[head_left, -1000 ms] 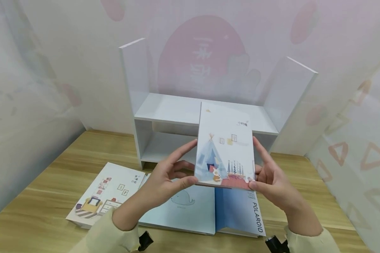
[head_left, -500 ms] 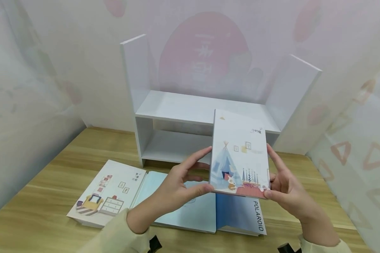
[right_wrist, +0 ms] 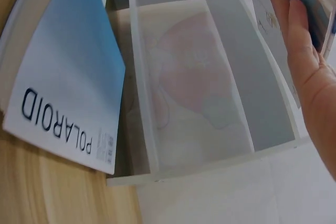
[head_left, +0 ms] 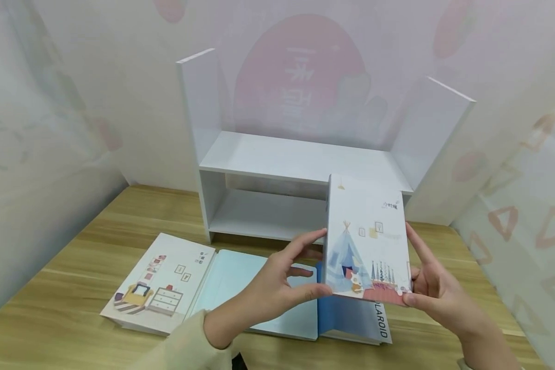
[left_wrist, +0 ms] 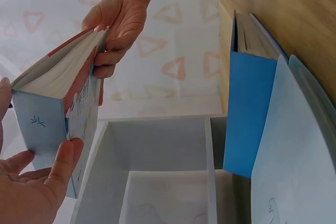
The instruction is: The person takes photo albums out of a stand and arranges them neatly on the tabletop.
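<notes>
A thick white book (head_left: pixel 367 246) with a blue tent drawn on its cover is held up, tilted, in front of the shelf's right part. My left hand (head_left: pixel 277 282) grips its left side, thumb at the lower corner. On the opposite edge, my right hand (head_left: pixel 437 288) holds it, thumb near the bottom corner. In the left wrist view the book's pale blue spine (left_wrist: pixel 39 124) and page edges show between both hands. Only part of the right hand (right_wrist: pixel 312 77) and the book (right_wrist: pixel 265 19) appears in the right wrist view.
A white two-level shelf (head_left: pixel 296 156) stands on the wooden table (head_left: pixel 97 236) against a patterned cloth wall. In front lie a white book (head_left: pixel 164 282) with an armchair drawing, a pale mint book (head_left: pixel 236 267) and a blue POLAROID book (head_left: pixel 351 324).
Both hands have carried the tent book to the right and down, closer to me. It now covers part of the blue book. The books on the table stay put.
</notes>
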The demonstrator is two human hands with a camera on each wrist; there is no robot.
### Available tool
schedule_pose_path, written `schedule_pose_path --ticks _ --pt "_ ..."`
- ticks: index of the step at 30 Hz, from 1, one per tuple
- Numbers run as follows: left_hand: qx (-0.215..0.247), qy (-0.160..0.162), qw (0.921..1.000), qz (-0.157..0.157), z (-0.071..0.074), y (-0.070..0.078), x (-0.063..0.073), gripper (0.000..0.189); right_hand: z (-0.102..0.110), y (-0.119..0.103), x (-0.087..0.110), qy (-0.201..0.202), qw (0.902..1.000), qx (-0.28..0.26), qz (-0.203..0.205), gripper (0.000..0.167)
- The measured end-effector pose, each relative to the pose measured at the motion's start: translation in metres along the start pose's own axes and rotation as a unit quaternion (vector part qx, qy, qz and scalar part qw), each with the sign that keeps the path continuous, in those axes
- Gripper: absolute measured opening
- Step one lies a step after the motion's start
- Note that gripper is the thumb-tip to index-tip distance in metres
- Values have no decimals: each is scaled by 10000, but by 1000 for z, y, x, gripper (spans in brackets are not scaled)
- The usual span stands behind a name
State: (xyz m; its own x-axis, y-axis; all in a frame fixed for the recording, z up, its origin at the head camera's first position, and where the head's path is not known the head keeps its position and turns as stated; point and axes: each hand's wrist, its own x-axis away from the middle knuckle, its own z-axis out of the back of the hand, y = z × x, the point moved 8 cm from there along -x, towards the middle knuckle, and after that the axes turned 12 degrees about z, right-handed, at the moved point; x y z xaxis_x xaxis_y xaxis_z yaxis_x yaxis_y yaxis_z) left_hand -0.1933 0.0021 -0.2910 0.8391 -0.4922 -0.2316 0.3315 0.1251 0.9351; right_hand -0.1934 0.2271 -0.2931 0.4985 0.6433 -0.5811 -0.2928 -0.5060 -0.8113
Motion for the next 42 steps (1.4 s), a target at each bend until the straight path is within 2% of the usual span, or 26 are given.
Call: schedule_pose_path --ticks 7,12,21,29,33,38,42 --pt "-137 -185 9997 32 -16 -5 -3 78 5 1 18 -1 9999 -150 -27 107" --pt "-116 -286 9994 177 -26 -10 -6 79 7 1 29 8 9999 -105 -70 106" --pt "-16 -342 9990 295 -42 -18 -12 76 14 1 46 22 9983 -557 -140 105" --pt "-420 -375 9976 397 -55 -24 -19 77 25 2 64 273 9957 -736 -496 104" --pt "-557 -357 9971 382 -62 -28 -23 78 32 2 73 248 9958 -686 -550 102" --pt "-660 -397 9954 577 -71 -32 -29 79 39 -1 81 146 9957 -681 -611 100" --pt "-725 -379 9940 725 -79 -36 -32 79 43 -1 87 199 9936 -914 -637 100"
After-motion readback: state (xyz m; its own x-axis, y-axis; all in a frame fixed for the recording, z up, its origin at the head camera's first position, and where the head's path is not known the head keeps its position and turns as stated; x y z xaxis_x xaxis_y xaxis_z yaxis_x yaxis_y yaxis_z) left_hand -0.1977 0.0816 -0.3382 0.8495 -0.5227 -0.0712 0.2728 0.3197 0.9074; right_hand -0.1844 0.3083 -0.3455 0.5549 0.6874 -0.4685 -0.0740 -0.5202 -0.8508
